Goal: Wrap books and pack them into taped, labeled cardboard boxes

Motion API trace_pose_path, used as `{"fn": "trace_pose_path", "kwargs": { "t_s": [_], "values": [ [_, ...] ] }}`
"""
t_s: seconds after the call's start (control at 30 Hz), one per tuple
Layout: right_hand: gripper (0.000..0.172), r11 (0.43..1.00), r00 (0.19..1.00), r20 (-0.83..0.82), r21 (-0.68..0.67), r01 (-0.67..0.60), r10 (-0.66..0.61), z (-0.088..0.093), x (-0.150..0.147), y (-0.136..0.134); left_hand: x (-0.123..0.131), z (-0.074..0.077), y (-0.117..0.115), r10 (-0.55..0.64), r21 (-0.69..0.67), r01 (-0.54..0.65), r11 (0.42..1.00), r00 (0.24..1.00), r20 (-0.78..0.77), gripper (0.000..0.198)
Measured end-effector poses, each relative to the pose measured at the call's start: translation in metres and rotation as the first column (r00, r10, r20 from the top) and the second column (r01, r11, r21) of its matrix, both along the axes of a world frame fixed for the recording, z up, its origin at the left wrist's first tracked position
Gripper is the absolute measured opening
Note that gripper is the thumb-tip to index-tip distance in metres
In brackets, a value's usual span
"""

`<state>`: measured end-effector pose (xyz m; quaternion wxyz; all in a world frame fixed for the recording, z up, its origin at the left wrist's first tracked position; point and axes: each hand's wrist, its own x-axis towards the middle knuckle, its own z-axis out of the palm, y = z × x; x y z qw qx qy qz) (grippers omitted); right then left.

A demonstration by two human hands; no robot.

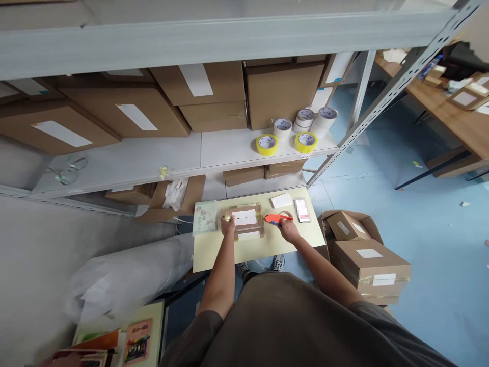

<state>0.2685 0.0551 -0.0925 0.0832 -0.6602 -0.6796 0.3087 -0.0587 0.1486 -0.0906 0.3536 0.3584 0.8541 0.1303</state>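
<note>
A small brown cardboard box (245, 221) with white labels lies on the pale yellow table (229, 252). My left hand (228, 225) rests closed on the box's left end, pressing it down. My right hand (287, 229) grips an orange-red tape dispenser (275, 219) just right of the box, its nose touching the box's right edge. A clear bag with printed contents (205, 217) lies left of the box. White cards (281, 201) and a stack of labels (302, 210) lie on the table's far right.
A grey metal shelf (153, 158) behind the table carries big cardboard cartons and several tape rolls (305, 141), yellow and white. Stacked sealed boxes (369, 260) stand on the blue floor at right. A plastic-wrapped roll (133, 278) lies at left. A wooden desk (454, 112) stands far right.
</note>
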Motion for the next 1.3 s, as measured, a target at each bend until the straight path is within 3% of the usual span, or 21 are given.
{"fn": "trace_pose_path", "kwargs": {
  "t_s": [0.17, 0.33, 0.47, 0.57, 0.73, 0.83, 0.93, 1.0, 1.07, 1.13, 1.2, 1.3],
  "values": [
    [0.04, 0.999, 0.998, -0.058, 0.04, 0.029, -0.027, 0.025, 0.004, 0.005, 0.001, 0.003, -0.002, 0.008, 0.01, -0.008, 1.0, 0.999, 0.054, 0.074],
    [0.051, 0.992, 0.992, -0.042, 0.033, 0.122, -0.12, 0.063, -0.003, 0.015, 0.002, 0.009, -0.006, -0.029, 0.054, 0.024, 0.998, 0.996, 0.084, 0.071],
    [0.056, 0.984, 0.971, -0.158, -0.018, 0.179, -0.179, 0.095, -0.032, 0.036, 0.001, 0.01, -0.012, -0.039, 0.045, 0.033, 0.998, 0.991, 0.128, 0.07],
    [0.054, 0.995, 0.945, -0.314, -0.059, 0.08, -0.095, 0.105, -0.065, 0.052, 0.001, 0.008, -0.019, -0.041, 0.067, 0.031, 0.997, 0.988, 0.152, 0.065],
    [0.054, 0.986, 0.922, -0.384, -0.135, -0.101, 0.041, 0.091, -0.101, 0.063, 0.001, 0.006, -0.021, -0.028, 0.072, 0.011, 0.997, 0.972, 0.232, 0.058],
    [0.055, 0.98, 0.922, -0.385, -0.169, -0.101, 0.029, 0.079, -0.101, 0.063, -0.002, 0.007, -0.021, -0.025, 0.068, 0.006, 0.998, 0.957, 0.289, 0.064],
    [0.056, 0.979, 0.9, -0.436, -0.179, -0.096, 0.008, 0.071, -0.094, 0.065, -0.009, 0.012, -0.027, -0.013, 0.134, -0.017, 0.991, 0.976, 0.217, 0.072],
    [0.056, 0.977, 0.883, -0.47, -0.185, -0.101, 0.003, 0.067, -0.09, 0.066, -0.012, 0.016, -0.034, -0.011, 0.218, -0.018, 0.976, 0.992, 0.13, 0.06],
    [0.056, 0.976, 0.869, -0.495, -0.19, -0.11, 0.001, 0.062, -0.088, 0.066, -0.012, 0.021, -0.04, -0.06, 0.208, 0.021, 0.978, 0.981, 0.185, 0.051],
    [0.057, 0.976, 0.86, -0.511, -0.187, -0.114, 0.003, 0.058, -0.086, 0.066, -0.008, 0.026, -0.042, -0.106, 0.085, 0.077, 0.993, 0.904, 0.415, 0.064],
    [0.058, 0.978, 0.852, -0.523, -0.175, -0.116, 0.008, 0.054, -0.085, 0.065, -0.002, 0.032, -0.037, -0.049, -0.031, 0.09, 0.995, 0.766, 0.641, 0.073],
    [0.058, 0.982, 0.842, -0.539, -0.149, -0.12, 0.021, 0.05, -0.085, 0.064, 0.004, 0.043, -0.023, 0.104, -0.075, -0.074, 0.994, 0.584, 0.805, 0.068]
  ]
}}
